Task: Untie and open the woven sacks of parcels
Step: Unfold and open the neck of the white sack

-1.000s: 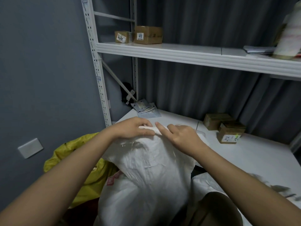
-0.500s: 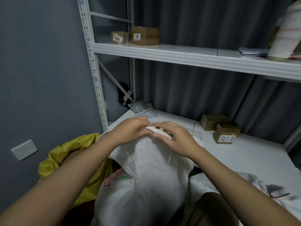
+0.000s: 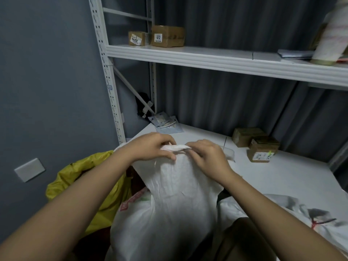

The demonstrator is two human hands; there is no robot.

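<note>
At the lower left of the frame a yellow bag [image 3: 90, 185] is lying beside the white woven sack [image 3: 169, 204], which is standing in the lower centre. The left hand [image 3: 150, 147] is gripping the bunched neck of the sack [image 3: 176, 147] and the right hand [image 3: 207, 157] is pinching it from the other side, perhaps on a tie that is hidden. At the right, two cardboard boxes [image 3: 261, 149] are sitting on the white table [image 3: 282, 178].

White lower shelf [image 3: 273, 172], two cardboard boxes [image 3: 256, 144], flat packets [image 3: 165, 123], white sack [image 3: 320, 223]
</note>
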